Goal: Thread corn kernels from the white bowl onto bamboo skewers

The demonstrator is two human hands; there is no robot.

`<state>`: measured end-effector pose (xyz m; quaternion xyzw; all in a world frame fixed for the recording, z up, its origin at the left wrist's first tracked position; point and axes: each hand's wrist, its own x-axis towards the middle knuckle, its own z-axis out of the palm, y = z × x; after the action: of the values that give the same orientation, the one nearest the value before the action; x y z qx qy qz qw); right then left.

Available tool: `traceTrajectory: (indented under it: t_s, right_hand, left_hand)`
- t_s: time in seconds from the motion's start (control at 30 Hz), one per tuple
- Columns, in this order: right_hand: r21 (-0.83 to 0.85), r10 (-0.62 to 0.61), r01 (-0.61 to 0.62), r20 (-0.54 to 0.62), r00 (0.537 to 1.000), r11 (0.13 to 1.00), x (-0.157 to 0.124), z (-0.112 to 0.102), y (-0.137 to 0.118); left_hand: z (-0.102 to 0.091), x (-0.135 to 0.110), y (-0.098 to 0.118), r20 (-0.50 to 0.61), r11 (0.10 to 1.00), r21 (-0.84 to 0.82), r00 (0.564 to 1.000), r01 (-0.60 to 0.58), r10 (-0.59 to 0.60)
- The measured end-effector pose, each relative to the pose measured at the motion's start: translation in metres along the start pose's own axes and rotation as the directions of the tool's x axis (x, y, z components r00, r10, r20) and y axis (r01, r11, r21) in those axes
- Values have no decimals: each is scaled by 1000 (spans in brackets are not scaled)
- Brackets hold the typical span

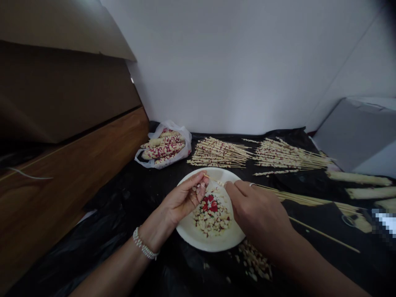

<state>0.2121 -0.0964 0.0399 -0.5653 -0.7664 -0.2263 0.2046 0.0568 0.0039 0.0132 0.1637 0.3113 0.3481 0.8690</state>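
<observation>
Over the white plate (182,235), my right hand (253,206) is closed on a thin wooden skewer (211,178) with a few pale corn kernels threaded along it. The skewer's bare tip points left and meets the fingertips of my left hand (185,198). My left fingers are curled, with pale corn kernels (199,188) among them; the exact pinch at the tip is partly hidden. On the plate, below both hands, lies a heap of loose kernels (213,222) beside a printed red flower design.
A plastic bag (185,138) of red-and-white corn cobs (163,150) stands back left. Two bundles of kernel-covered skewers (213,152) (278,154) lie behind the plate. Bare skewers (309,199) and stripped cobs (359,178) are rightward. More kernels (255,260) lie on black plastic (123,214).
</observation>
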Motion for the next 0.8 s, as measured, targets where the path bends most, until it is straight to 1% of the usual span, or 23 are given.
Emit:
traceTrajectory:
  t_s: [0.07,0.13,0.27,0.4,0.5,0.6,0.67,0.8]
  right_hand:
    - [-7,-15,16,23,1000,1000,0,2,-1]
    - [-2,-15,16,29,999,1000,-1,4,-3]
    - [47,1,-2,20,1000,999,-3,8,-4]
    - [78,40,-42,33,999,996,-3,9,-2]
    - [65,66,-70,55,996,995,-2,7,5]
    - [29,94,-96,53,994,995,0,4,10]
    - [22,100,-101,42,994,995,0,3,13]
    - [47,82,-84,43,996,995,-1,4,13]
  left_hand:
    - [1,-1,-3,8,999,12,999,44,-44]
    - [1,-3,-7,28,998,37,998,60,-61]
    - [0,-7,-11,103,991,134,994,21,-35]
    - [0,-7,-8,108,981,195,994,-3,-18]
    - [0,-6,-3,119,985,174,993,-16,-5]
    - [-2,-4,1,167,988,150,986,-28,2]
    - [-4,-3,1,167,985,160,985,-61,34]
    - [-6,-2,-2,118,977,194,991,-85,63]
